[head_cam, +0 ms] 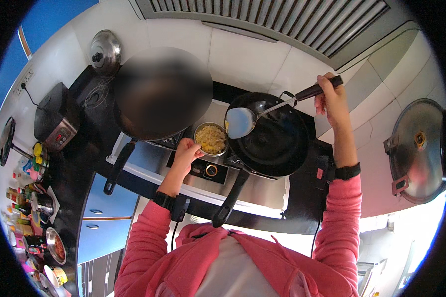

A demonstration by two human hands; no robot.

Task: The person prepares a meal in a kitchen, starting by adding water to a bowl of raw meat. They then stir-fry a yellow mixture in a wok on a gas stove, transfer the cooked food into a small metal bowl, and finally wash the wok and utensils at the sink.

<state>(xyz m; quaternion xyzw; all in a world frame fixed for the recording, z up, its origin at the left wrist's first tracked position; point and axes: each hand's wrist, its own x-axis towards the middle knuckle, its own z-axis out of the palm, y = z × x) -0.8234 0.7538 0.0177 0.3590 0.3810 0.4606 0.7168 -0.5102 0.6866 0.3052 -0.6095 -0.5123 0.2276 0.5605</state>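
Observation:
My right hand (pixel 331 98) grips the dark handle of a metal wok spatula (pixel 241 121), whose blade hangs over the left rim of a black wok (pixel 278 148). A few yellow bits cling to the blade's left edge. Fried rice with yellow pieces (pixel 210 139) fills a round metal bowl (pixel 200 128) between the two pans on the stove. The fingers of my left hand (pixel 187 154) pinch the bowl's lower left rim. The wok's inside looks dark, with no food that I can make out.
Left of the bowl stands a large pan (pixel 133 126), its upper part blurred. Both pan handles stick out over the stove's front edge. A rice cooker (pixel 59 122), a domed lid (pixel 106 52) and a steel bowl of reddish food (pixel 52 245) are at the left. A lid (pixel 418 148) hangs at the right.

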